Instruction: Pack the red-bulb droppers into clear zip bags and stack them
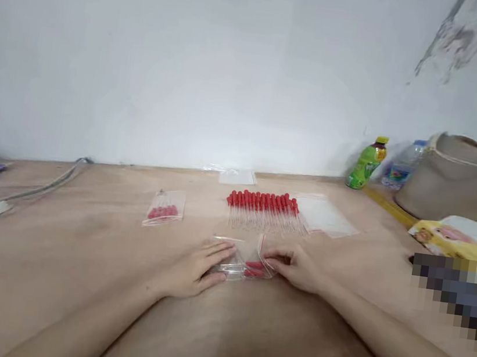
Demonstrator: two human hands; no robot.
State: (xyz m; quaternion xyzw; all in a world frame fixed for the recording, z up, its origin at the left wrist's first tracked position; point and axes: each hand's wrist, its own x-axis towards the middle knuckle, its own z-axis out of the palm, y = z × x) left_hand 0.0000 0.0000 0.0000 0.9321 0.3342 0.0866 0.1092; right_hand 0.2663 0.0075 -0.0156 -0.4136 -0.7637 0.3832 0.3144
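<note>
We are working over a brown table (78,257), and a small clear bag (233,267) is lying on it between our two hands. Our left hand (205,265) is spreading half open over the bag's left part, its fingers reaching along the top edge and its thumb standing apart at the lower edge. Our right hand (295,267) is curling nearly closed, and its thumb and fingertips are pinching the bag's right end, beside a thin red strip. Two red-ended droppers (254,269) are showing through the plastic, their red ends pointing toward our right hand.

Just beyond, a row of droppers (264,203) is lying side by side, red ends toward the wall (191,67). To its right, flat clear bags (326,214) are lying close by; to its left and well apart, a filled bag (166,208) is holding more red-ended droppers. At the far right, a green bottle (365,165) and a clear bottle (402,166) are standing near a beige bin (449,180). At the left, a grey cable (51,184) is running across the table.
</note>
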